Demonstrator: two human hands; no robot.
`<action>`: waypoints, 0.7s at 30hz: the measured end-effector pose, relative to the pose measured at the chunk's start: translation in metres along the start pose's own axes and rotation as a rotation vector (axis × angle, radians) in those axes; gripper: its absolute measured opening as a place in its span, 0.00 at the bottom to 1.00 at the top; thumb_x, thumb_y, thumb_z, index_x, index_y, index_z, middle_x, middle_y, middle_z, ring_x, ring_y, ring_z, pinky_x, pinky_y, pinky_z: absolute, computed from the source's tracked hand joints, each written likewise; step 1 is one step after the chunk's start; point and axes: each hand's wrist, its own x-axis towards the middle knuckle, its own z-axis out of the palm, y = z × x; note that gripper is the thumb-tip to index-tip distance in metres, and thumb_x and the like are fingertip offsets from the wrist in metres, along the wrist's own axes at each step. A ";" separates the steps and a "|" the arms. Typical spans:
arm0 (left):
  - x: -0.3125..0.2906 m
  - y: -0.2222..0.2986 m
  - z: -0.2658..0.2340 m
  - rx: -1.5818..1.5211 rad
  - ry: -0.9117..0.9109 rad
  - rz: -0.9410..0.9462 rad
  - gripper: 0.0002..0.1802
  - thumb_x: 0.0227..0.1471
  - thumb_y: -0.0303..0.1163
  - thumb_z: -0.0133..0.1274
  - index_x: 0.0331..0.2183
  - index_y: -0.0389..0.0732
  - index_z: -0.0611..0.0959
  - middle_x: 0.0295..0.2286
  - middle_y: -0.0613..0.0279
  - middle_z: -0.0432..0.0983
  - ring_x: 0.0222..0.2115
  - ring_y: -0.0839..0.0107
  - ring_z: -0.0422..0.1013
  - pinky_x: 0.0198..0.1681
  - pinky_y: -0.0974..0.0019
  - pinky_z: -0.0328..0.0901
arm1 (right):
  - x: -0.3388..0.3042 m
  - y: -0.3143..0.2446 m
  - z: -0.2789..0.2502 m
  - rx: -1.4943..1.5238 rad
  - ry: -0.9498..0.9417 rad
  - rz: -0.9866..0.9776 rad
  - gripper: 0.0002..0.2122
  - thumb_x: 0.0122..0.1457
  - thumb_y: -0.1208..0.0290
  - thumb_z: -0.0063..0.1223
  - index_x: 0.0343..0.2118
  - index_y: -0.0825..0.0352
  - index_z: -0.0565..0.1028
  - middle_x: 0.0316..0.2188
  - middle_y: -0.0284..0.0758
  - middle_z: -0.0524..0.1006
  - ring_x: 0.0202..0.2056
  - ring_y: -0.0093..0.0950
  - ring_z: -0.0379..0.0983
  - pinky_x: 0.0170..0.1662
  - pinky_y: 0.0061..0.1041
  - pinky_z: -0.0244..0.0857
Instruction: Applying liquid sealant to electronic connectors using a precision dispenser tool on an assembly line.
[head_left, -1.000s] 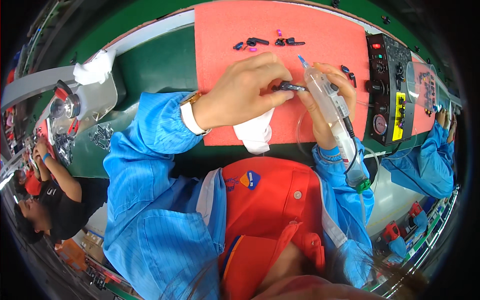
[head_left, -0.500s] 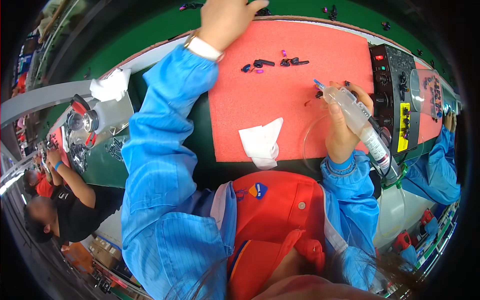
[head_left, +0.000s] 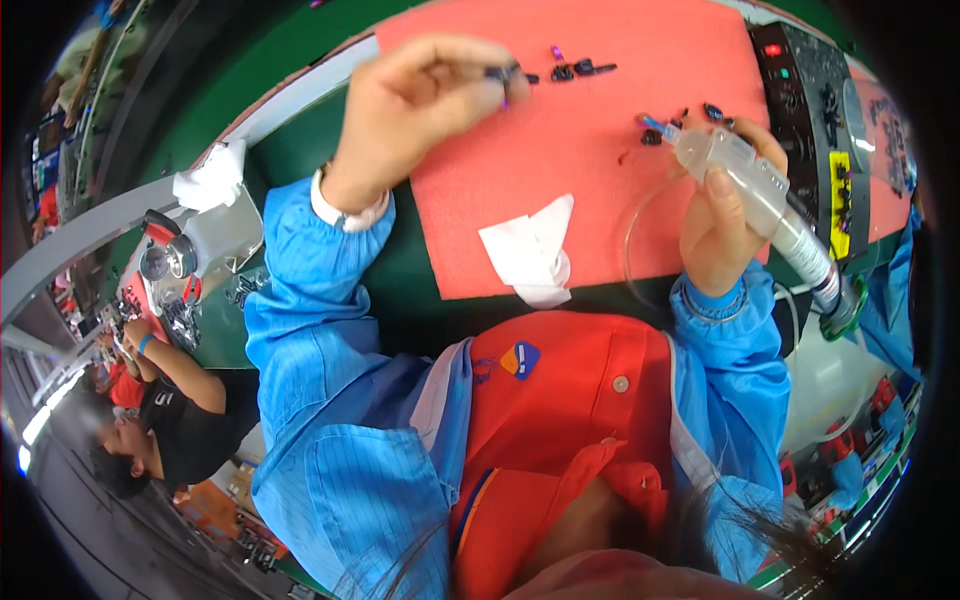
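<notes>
My left hand (head_left: 425, 110) is over the upper left of the pink foam mat (head_left: 480, 175), its thumb and fingers curled in a pinch at a small black part (head_left: 498, 73) with a bluish end. Slight blur covers the fingertips. Just right of it lies another small black part (head_left: 583, 71) with a thin arm, a purple bit (head_left: 556, 52) beside it. My right hand (head_left: 725, 205) wraps round a translucent dispensing syringe (head_left: 745, 175) in a holder. Its blue needle tip (head_left: 655, 125) points up-left, close to several small dark parts (head_left: 712, 112) on the mat.
A folded white tissue (head_left: 535, 250) lies on the mat's near edge. A black control box (head_left: 800, 100) with knobs and lights stands right. Left are a clear bottle (head_left: 215, 235) with a red-and-black top and a crumpled tissue (head_left: 212, 178). A co-worker (head_left: 175, 410) sits far left.
My left hand has come back from the green surface beyond the mat to the black part on it. My right hand still holds the syringe. The whole view has shifted slightly.
</notes>
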 end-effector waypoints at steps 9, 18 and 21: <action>-0.026 -0.028 0.035 0.247 -0.039 -0.119 0.13 0.41 0.22 0.56 0.34 0.36 0.76 0.25 0.67 0.72 0.26 0.83 0.67 0.26 0.79 0.63 | -0.003 0.001 -0.001 0.119 -0.213 0.080 0.21 0.46 0.76 0.54 0.42 0.72 0.59 0.32 0.43 0.73 0.34 0.29 0.72 0.38 0.23 0.66; -0.027 -0.037 0.036 0.321 0.000 0.013 0.13 0.38 0.24 0.58 0.32 0.37 0.76 0.22 0.67 0.71 0.22 0.84 0.66 0.22 0.81 0.61 | -0.008 0.002 0.005 -0.046 -0.342 0.102 0.21 0.47 0.76 0.56 0.42 0.71 0.58 0.32 0.44 0.73 0.37 0.30 0.71 0.39 0.24 0.66; -0.026 -0.036 0.036 0.352 -0.030 -0.002 0.12 0.39 0.24 0.57 0.31 0.37 0.77 0.21 0.67 0.71 0.21 0.84 0.66 0.22 0.81 0.61 | -0.007 0.002 0.007 -0.087 -0.362 0.094 0.21 0.47 0.76 0.56 0.42 0.70 0.58 0.33 0.44 0.73 0.37 0.30 0.71 0.40 0.25 0.66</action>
